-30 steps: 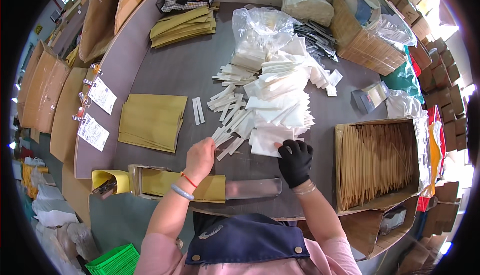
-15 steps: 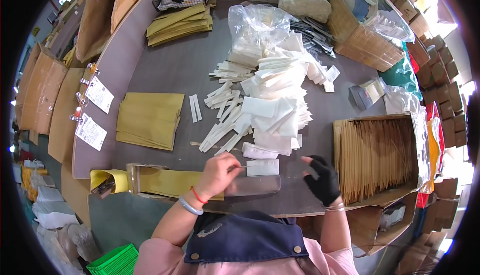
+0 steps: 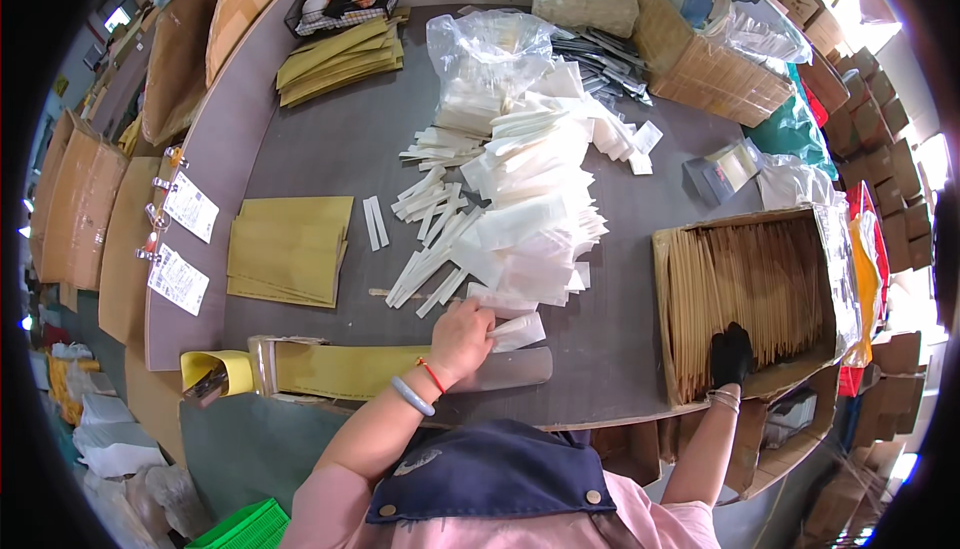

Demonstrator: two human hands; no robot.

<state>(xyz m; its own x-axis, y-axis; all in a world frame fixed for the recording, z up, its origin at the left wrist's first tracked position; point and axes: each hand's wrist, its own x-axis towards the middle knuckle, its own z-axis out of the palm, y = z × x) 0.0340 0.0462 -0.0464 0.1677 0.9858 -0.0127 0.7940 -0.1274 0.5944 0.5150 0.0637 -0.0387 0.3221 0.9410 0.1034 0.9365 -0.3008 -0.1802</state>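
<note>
White packet (image 3: 518, 329) sits at the near edge of the big heap of white packets (image 3: 520, 199), pinched flat under the left hand (image 3: 462, 337): fingers curled down on it, thumb side tucked, lying just above the clear plate (image 3: 500, 369) of the bench fixture. Right hand (image 3: 731, 354), black glove, is down inside the open cardboard box (image 3: 750, 299) among upright brown envelopes (image 3: 745, 284); fingers are buried in the stack, so can't tell if it grips one. Risks, my read: left hand drags extra packets off the heap since they overlap loosely; gloved fingers pull two envelopes because they're packed tight. Around: loose white strips (image 3: 425, 249) fanned out left of the heap, flat stack of yellow envelopes (image 3: 290, 247) further left, another yellow stack (image 3: 340, 57) at the far side, clear plastic bag (image 3: 485, 44) behind the heap, yellow tape roll (image 3: 218, 369) at the fixture's left end. The heap crowds the bench centre, little free room near the fixture.
</note>
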